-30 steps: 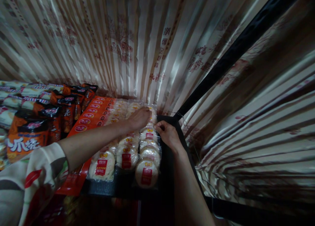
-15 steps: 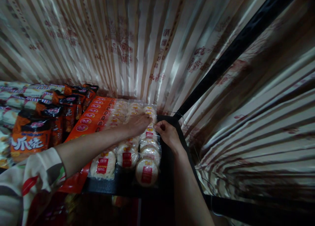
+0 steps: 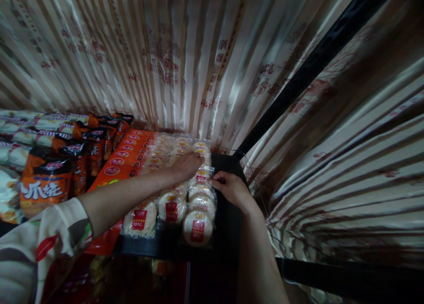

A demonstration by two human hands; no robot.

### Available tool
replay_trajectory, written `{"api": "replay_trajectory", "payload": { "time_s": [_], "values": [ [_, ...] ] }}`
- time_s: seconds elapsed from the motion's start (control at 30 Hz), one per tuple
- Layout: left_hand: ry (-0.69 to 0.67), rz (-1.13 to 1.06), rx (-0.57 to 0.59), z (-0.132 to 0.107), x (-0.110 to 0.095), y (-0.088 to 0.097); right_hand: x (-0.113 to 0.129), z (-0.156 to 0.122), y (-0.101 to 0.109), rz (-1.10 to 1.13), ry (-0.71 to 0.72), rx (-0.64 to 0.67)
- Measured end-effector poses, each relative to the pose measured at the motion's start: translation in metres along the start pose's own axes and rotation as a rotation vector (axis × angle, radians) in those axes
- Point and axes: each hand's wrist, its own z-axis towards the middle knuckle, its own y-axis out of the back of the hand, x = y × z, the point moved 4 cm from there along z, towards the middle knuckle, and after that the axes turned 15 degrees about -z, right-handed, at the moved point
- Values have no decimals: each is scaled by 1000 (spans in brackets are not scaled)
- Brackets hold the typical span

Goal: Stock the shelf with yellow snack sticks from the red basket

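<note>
Clear-wrapped round white rice crackers with red and yellow labels stand in rows on a black shelf (image 3: 228,224). My left hand (image 3: 188,166) reaches across to the rightmost row, its bent fingers closed at the top edge of a rice cracker packet (image 3: 201,148) toward the back. From the right side, my right hand (image 3: 232,187) pinches the wrapper edge of another packet (image 3: 201,178) in the same row, just in front of the left fingers. The foremost packet (image 3: 198,227) leans back with its label facing me. Parts of the left fingertips are hidden behind the hand.
Orange snack bags (image 3: 46,182) and an orange packaging sheet (image 3: 124,156) lie left of the crackers. A black post (image 3: 281,103) slants up at the shelf's back right corner, with a thin wire (image 3: 261,198) beside it. Pleated printed curtain (image 3: 172,65) hangs behind.
My right hand has shifted slightly down and right, its thumb and finger drawing closer together at the packet's edge. My left hand stays almost in place.
</note>
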Motion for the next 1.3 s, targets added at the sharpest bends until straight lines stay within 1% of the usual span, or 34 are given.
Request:
{"api": "replay_trajectory", "payload": {
  "time_s": [0.1,0.2,0.37,0.6,0.73,0.83,0.9,1.0,1.07,1.2,1.23,1.3],
  "values": [
    [12,-20,-9,-2,-1,2,0,3,-4,27,17,-6],
    [0,-21,0,-3,-3,4,0,4,-5,6,12,-34],
    [21,-33,20,-3,-4,8,0,6,-8,12,11,-95],
    [36,-62,53,-5,-6,13,-4,8,-13,98,-10,-107],
    [29,-103,36,-7,-6,15,-5,8,-15,151,-13,-99],
    [-8,-75,-25,-12,-9,18,-5,8,-14,150,-13,-90],
    [-60,-46,-59,-19,-12,19,-4,7,-13,147,-19,-87],
    [-168,-65,1,-31,-20,15,-2,7,-13,151,-22,-81],
    [-203,-93,48,-37,-23,13,-1,7,-13,154,-15,-85],
    [-169,-110,70,-39,-24,13,-2,4,-5,144,19,-98],
    [-160,-112,75,-38,-24,14,-4,2,-2,134,15,-85],
    [-151,-116,90,-37,-25,15,-10,-1,1,122,-6,-3]
  ]
}}
